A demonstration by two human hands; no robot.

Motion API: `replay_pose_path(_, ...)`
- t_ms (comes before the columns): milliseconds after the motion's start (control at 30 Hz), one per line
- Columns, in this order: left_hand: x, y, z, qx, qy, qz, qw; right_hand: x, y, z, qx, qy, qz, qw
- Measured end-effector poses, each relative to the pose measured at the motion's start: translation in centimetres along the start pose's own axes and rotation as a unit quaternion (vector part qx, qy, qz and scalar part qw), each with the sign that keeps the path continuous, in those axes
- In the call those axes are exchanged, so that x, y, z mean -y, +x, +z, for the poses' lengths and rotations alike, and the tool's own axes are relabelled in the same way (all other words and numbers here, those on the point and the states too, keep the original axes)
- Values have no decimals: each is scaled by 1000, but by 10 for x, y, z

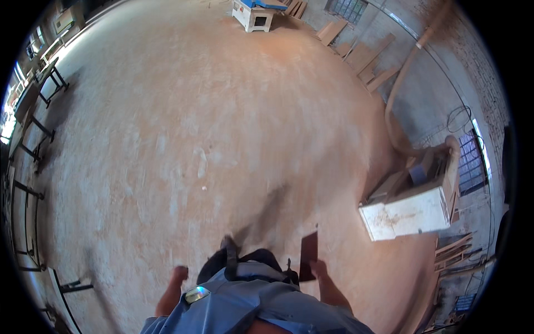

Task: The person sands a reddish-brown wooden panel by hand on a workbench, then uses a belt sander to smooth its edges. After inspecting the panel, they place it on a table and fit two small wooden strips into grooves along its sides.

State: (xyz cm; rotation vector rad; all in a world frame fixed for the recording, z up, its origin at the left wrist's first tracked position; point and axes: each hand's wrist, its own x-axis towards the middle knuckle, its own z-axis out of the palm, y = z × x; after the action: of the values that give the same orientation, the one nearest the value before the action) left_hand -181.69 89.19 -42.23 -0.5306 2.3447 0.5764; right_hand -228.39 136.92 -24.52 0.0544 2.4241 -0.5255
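Low in the head view, my right hand grips the edge of a flat, dark reddish-brown rectangular panel. The panel hangs upright beside my right leg, its long side pointing forward. On the other side, my left hand hangs next to my body with its fingers curled in, and nothing shows in it. Between the hands are my grey-blue shirt and dark trousers, with one shoe stepping forward on the dusty floor.
A white machine cabinet with a thick duct stands at the right. Boards lean along the right wall, and wood strips lie stacked nearer. Benches with dark legs line the left. A blue-topped white machine stands far ahead.
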Motion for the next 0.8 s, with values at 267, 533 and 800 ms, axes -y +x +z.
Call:
replay_pose_path(267,23,311,-536,-327,-480,-152,800,108,210,-4,196,-243,-135,940)
replay_pose_path(533,60,464,-576,-170,-52,14,984,503,536,-138,-24,-114,-120,986)
replay_pose_path(800,81,671,-719,29,-182,-146,972,840,776,-264,-135,-41,-176,974)
